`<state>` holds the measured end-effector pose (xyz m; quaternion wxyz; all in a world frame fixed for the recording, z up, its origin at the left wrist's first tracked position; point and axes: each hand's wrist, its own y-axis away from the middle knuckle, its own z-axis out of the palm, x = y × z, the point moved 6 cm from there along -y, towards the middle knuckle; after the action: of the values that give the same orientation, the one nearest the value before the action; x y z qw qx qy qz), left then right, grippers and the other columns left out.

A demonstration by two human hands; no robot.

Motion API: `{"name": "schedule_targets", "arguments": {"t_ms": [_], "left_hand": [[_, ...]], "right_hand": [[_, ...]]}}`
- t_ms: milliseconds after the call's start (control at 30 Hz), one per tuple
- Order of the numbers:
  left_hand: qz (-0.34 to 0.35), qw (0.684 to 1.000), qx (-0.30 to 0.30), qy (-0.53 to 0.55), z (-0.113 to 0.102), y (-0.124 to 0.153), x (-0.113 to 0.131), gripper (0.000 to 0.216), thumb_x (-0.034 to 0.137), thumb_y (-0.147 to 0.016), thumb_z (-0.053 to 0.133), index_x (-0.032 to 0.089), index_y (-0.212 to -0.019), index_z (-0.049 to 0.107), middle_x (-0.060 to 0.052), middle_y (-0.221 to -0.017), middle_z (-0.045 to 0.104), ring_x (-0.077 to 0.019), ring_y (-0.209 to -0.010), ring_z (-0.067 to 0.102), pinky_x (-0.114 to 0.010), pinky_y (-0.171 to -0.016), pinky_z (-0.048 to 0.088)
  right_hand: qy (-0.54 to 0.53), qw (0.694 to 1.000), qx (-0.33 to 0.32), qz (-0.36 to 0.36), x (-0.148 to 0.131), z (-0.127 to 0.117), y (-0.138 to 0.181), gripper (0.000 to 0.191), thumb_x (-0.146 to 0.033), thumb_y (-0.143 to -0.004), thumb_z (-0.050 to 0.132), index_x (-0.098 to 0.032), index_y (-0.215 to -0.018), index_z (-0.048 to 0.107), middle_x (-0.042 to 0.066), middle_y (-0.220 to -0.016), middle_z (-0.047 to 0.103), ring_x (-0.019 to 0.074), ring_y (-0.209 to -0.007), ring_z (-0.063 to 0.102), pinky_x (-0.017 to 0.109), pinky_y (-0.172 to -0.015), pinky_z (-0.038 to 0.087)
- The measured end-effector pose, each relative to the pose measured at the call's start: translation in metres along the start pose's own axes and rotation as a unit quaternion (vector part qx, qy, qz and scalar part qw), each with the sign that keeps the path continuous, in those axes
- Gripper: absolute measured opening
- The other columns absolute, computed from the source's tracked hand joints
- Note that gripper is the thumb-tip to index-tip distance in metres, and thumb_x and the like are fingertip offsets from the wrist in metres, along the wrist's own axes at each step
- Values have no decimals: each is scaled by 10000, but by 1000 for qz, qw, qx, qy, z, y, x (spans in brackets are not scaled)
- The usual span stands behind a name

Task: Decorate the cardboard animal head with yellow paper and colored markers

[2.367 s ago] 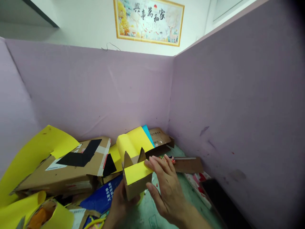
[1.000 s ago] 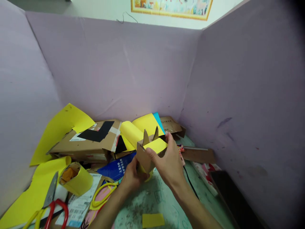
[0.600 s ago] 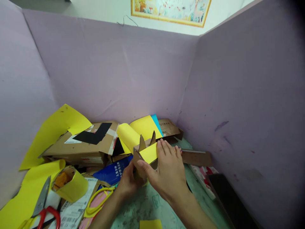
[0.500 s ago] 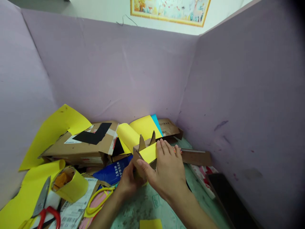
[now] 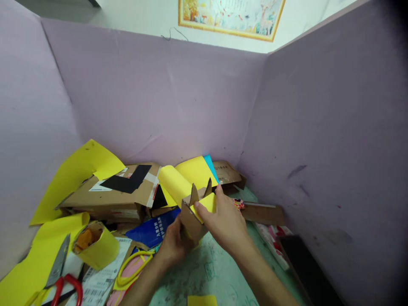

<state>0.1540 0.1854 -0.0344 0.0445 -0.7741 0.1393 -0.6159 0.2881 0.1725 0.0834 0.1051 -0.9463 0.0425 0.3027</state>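
Note:
Between my hands is a small brown cardboard shape with two pointed, ear-like pieces standing up from it. A patch of yellow paper lies across its top. My left hand grips the cardboard from the lower left, its fingers partly hidden behind it. My right hand is closed over the yellow paper's right part, thumb at the near edge and fingers along the far side. Below, a small yellow piece of paper lies on the green tabletop.
Red-handled scissors and a yellow-wrapped tube are at the left. Behind them sits a cardboard box with a black paper piece on it. Purple panels enclose the table. A dark strip lies at the right.
My right hand has gone from lying flat over the yellow paper to curling round it, thumb now on its near edge. My left hand keeps its hold; the view has shifted slightly.

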Motion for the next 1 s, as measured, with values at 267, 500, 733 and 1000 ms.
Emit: {"name": "schedule_targets", "arguments": {"t_ms": [267, 500, 733, 1000], "left_hand": [[11, 1000, -2, -8, -1, 0, -1, 618, 20, -572, 636, 174, -1159, 525, -62, -1125, 669, -272, -1038, 597, -344, -872, 479], [25, 1000, -18, 0, -1, -1, -12, 571, 127, -691, 720, 166, -1214, 495, -84, -1161, 617, -268, -1053, 581, -464, -905, 459], [59, 996, -59, 32, 2, -2, -15, 477, 274, -835, 635, 191, -1274, 468, -95, -1265, 546, -272, -1106, 555, -510, -924, 451], [69, 990, -123, -20, -3, -1, 12, 383, 367, -812, 645, 158, -1127, 585, -95, -1190, 619, -258, -1098, 575, -506, -968, 413]], "right_hand": [[48, 998, -37, -35, -7, -4, 4, 724, -598, -763, 469, -59, -1245, 506, 230, -1317, 507, 395, -1239, 424, 493, -954, 386], [-98, 993, -43, -45, 5, -4, 1, 771, -640, -756, 489, -99, -1304, 464, 212, -1341, 492, 401, -1241, 434, 539, -1002, 320], [-381, 920, -56, -70, 49, 23, 7, 901, -596, -656, 661, -195, -1388, 322, 144, -1427, 409, 304, -1302, 392, 460, -1058, 306], [-419, 892, -58, -160, 46, 50, 14, 912, -260, -467, 862, -245, -1286, 462, 86, -1222, 599, 322, -1145, 533, 442, -920, 450]]}}
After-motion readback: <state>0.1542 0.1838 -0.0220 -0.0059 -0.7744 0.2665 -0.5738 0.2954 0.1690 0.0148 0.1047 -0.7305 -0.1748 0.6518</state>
